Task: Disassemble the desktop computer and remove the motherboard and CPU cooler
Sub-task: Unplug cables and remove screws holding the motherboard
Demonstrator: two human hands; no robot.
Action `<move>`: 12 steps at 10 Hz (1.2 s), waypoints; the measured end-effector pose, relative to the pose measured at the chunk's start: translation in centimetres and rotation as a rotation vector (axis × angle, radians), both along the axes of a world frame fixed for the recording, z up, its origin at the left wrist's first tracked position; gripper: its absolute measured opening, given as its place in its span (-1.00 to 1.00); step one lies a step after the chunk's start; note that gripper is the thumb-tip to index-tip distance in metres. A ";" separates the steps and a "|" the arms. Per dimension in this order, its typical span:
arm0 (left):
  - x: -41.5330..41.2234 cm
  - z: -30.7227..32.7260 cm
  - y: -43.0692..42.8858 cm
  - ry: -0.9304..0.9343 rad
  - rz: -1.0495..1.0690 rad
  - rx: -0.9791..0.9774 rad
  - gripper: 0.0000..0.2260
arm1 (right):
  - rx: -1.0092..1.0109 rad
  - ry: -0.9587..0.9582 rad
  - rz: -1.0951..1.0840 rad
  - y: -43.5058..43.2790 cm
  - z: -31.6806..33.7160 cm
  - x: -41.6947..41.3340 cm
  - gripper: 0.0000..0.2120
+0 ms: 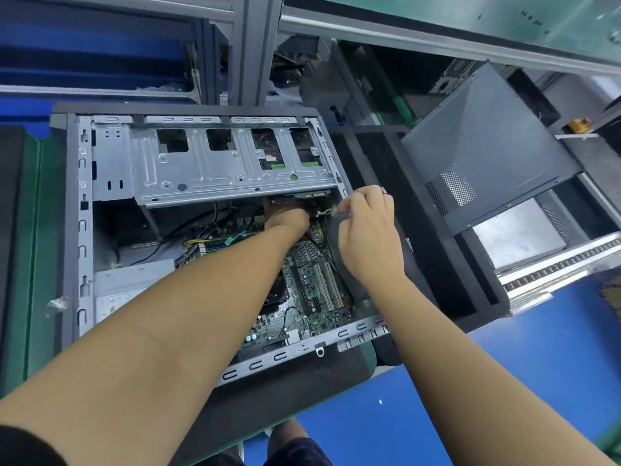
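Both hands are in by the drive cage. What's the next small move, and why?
Probably ease free the white lead that the right hand pinches; the fingers of the left hand are hidden under the drive cage. The motherboard still sits in the case with cables across it, so leads likely come off before it can lift.

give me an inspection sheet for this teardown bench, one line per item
surface: green mat, black foam pad under the case.
job's things: open computer case; motherboard seated inside; cooler mostly hidden by the left forearm.
clutter: grey side panel propped at right.
grippers: left hand reaches under the drive cage, fingers hidden; right hand pinches a white wire.
cables: yellow-black bundle left of the board.
surroundings: aluminium frame, roller track.
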State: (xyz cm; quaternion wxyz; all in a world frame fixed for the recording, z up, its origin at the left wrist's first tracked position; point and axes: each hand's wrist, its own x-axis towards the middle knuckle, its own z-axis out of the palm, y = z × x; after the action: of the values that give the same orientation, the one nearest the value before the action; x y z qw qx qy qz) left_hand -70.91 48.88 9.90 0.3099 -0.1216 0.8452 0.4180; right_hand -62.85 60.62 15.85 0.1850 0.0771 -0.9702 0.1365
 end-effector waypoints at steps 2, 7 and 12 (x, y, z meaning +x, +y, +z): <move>-0.9 -0.1 -0.5 0.010 -0.057 -0.192 -0.64 | -0.006 0.009 0.006 0.1 0.0 -0.1 -0.86; -0.5 0.7 -3.9 -0.017 -0.197 -0.092 -0.17 | -0.007 -0.023 0.006 0.0 0.2 0.0 -0.86; 3.5 2.5 -6.7 0.159 -0.349 0.016 -0.77 | -0.004 -0.050 -0.015 0.1 0.4 0.1 -0.86</move>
State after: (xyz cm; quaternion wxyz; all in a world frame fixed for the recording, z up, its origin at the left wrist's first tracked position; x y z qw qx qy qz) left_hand -67.45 42.17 12.42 0.3107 0.0628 0.8721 0.3729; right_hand -62.71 60.70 16.21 0.1619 0.0660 -0.9748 0.1387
